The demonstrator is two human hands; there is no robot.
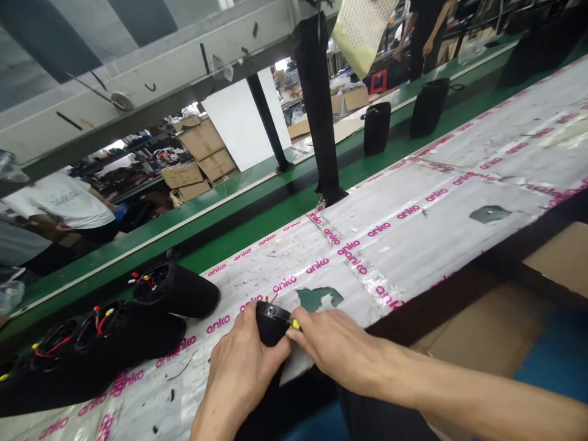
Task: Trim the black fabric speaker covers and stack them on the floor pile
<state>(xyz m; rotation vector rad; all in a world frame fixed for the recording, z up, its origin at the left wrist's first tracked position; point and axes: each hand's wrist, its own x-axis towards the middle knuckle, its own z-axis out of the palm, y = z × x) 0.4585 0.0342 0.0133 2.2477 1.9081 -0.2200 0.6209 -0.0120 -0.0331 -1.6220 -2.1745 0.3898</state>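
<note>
My left hand (pixel 243 358) is wrapped round a black speaker housing (pixel 272 322), tilted at the near edge of the bench, its open end facing up. A small red-tipped wire shows at its rim. Against the right side of that rim, my right hand (pixel 333 343) pinches a small yellow wire connector (pixel 295 324) between thumb and fingertips. The inside of the housing is mostly hidden. To the left lie similar black cylindrical housings, one a little apart (pixel 193 293) and others bunched together (pixel 138 337), with red wires and yellow connectors sticking out of their open ends.
White sheeting with pink printed tape covers the bench (pixel 395 257); it is torn in places. Behind runs a green conveyor (pixel 257 223) carrying two upright black speakers (pixel 377 128). A black post (pixel 316 110) rises at the bench's back edge. Other people (pixel 73 202) stand beyond.
</note>
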